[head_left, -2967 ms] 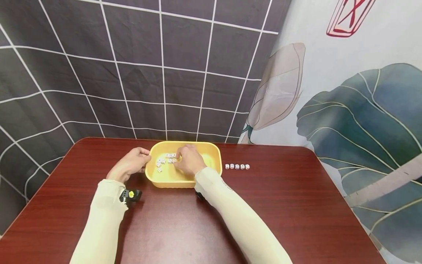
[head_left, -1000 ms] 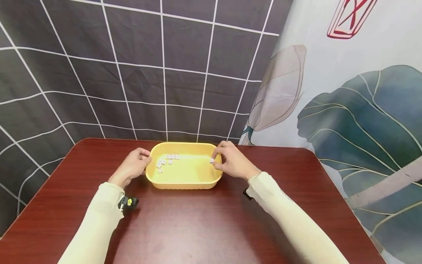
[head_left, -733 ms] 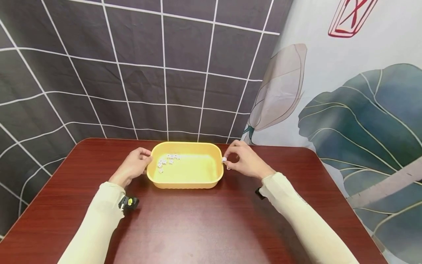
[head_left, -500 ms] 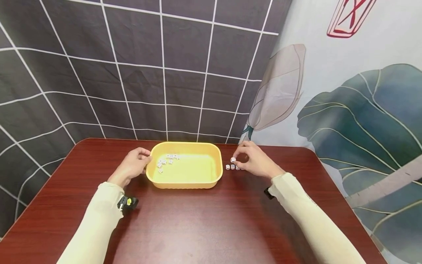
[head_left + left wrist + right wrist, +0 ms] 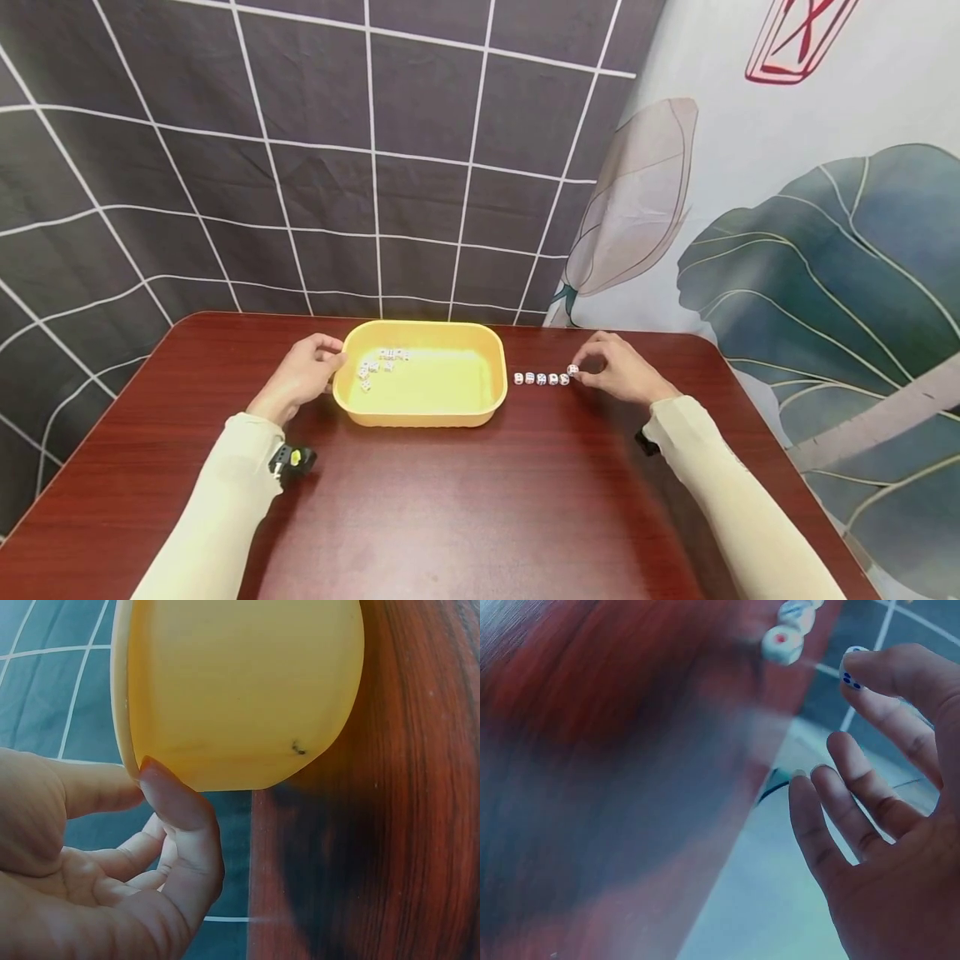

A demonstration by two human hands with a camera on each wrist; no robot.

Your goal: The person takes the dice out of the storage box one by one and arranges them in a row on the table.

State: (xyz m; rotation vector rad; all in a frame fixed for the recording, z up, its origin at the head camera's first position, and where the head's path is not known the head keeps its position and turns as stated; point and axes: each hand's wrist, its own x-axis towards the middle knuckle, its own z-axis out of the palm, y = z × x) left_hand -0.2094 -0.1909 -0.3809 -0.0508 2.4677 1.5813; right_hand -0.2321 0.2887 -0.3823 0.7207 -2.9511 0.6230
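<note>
My right hand [image 5: 619, 369] pinches a white die [image 5: 850, 669] with blue dots between thumb and index finger, its other fingers spread. The pinched die is at the right end of a row of several dice [image 5: 542, 379] on the table. My left hand [image 5: 300, 375] pinches the left rim of a yellow plastic tub [image 5: 427, 421]; in the left wrist view its thumb and a finger meet at the tub's edge [image 5: 124, 690]. Several more white dice [image 5: 388, 366] lie loose in the left half of the tub.
The dark red wooden table [image 5: 450, 517] ends at a back edge just behind the tub. Beyond it hang a dark grey gridded curtain [image 5: 420, 200] and, at right, a pale cloth [image 5: 720, 333] with leaf patterns.
My right hand took a die out of the tub, carried it right over the rim and past the row to its right end. The left hand stays on the tub's rim.
</note>
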